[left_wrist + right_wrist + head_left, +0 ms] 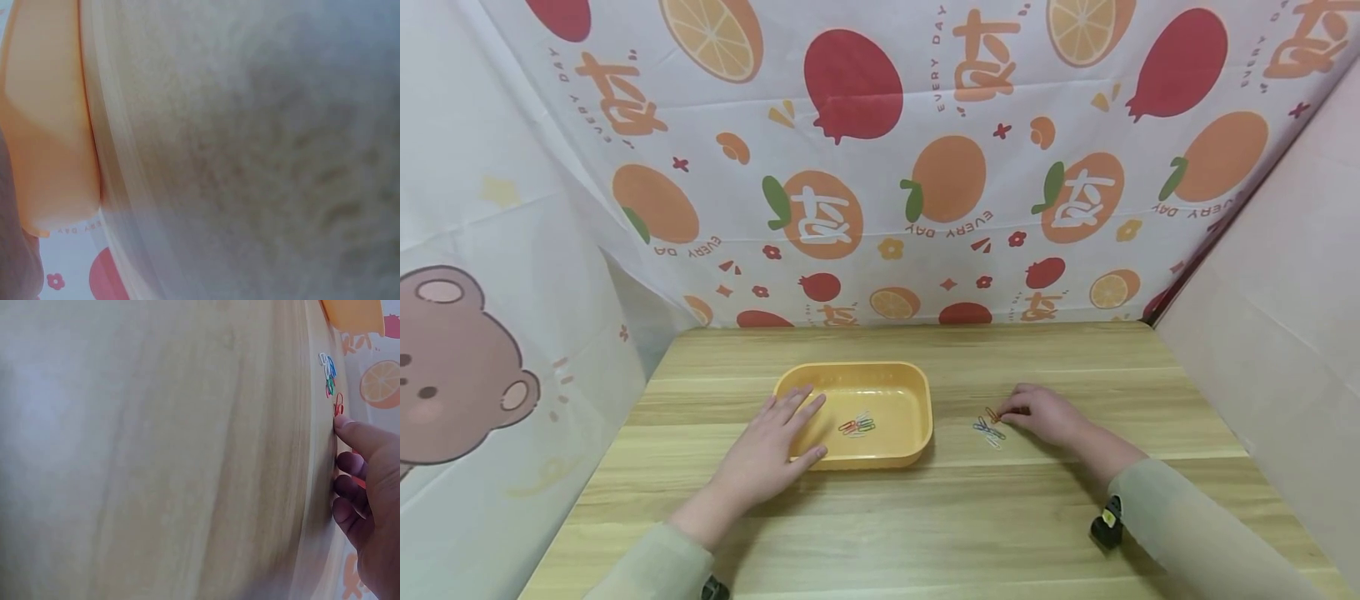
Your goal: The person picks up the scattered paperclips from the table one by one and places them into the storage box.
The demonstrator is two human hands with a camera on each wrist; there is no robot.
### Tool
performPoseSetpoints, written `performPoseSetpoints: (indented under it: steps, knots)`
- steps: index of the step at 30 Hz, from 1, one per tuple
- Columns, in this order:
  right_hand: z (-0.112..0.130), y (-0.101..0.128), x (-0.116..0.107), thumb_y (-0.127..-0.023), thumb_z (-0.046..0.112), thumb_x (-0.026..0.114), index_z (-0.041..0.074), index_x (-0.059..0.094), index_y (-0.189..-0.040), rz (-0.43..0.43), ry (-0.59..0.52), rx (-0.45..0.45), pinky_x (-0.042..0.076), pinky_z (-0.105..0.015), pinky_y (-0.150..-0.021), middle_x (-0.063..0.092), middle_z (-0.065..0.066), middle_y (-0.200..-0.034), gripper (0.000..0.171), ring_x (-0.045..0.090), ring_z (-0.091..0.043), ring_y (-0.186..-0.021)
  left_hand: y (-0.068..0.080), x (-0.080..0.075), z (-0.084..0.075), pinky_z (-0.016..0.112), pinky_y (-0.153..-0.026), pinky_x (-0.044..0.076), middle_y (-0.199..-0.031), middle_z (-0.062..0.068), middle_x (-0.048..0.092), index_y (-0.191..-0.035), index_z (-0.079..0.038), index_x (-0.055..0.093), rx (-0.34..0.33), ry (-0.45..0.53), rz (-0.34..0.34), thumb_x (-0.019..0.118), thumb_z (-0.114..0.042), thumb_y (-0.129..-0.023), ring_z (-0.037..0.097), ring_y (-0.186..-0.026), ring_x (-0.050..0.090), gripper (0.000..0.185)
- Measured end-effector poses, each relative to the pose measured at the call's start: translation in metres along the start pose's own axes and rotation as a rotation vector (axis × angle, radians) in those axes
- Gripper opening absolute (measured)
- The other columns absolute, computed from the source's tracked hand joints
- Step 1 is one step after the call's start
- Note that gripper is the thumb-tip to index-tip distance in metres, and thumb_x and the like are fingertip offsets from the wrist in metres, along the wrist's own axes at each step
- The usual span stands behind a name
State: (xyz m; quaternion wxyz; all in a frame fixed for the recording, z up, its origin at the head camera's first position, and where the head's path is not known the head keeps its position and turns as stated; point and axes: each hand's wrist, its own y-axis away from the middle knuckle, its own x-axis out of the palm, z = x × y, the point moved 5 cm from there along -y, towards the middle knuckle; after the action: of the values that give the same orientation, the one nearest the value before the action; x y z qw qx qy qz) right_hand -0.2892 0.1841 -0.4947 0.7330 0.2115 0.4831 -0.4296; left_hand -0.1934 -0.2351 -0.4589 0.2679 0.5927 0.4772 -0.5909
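Item: red paper clip [992,413], long axis toward the yellow tray [917,392]; my right hand [1043,413] pinches it. My left hand [772,450] rests spread on the tray's rim.

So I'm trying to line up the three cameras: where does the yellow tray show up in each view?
Head: the yellow tray sits at table centre, the left hand resting on its left rim, coloured paper clips inside.
Left wrist: a blurred yellow wall fills the left edge.
Right wrist: only a corner shows at top right.
Shared landmark: the wooden table.
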Motion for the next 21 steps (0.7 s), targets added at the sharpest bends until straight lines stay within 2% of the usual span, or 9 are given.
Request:
performPoseSetpoints:
  steps: [5,11,21]
  knots:
    - [-0.0004,0.0004,-0.0001,-0.091,0.022,0.073,0.026,0.078,-0.098,0.011,-0.012,-0.039,0.052,-0.031,-0.076,0.061,0.015,-0.093,0.01,0.057,-0.005,-0.084,0.0005,-0.0006,-0.0011,0.05,-0.122,0.013,-0.161,0.008,0.03,-0.156,-0.023,0.033,-0.004,0.008,0.0,0.063,-0.054,-0.092,0.029,-0.148,0.024,0.077]
    - [-0.0023,0.0023,0.0015,-0.092,0.025,0.073,0.031,0.077,-0.097,0.019,0.013,-0.032,0.051,-0.03,-0.075,0.059,0.017,-0.092,0.01,0.056,-0.003,-0.083,0.001,-0.001,-0.0019,0.052,-0.122,0.014,-0.161,0.008,0.03,-0.156,-0.022,0.034,-0.006,0.012,-0.004,0.064,-0.053,-0.092,0.03,-0.148,0.024,0.077]
    - [-0.0016,0.0048,0.0007,-0.09,0.024,0.075,0.031,0.078,-0.095,0.008,0.029,-0.071,0.052,-0.03,-0.075,0.059,0.017,-0.093,0.01,0.055,-0.003,-0.083,0.0016,0.0,-0.0012,0.051,-0.122,0.015,-0.161,0.009,0.03,-0.156,-0.023,0.033,-0.004,0.008,-0.011,0.064,-0.052,-0.092,0.032,-0.148,0.024,0.078]
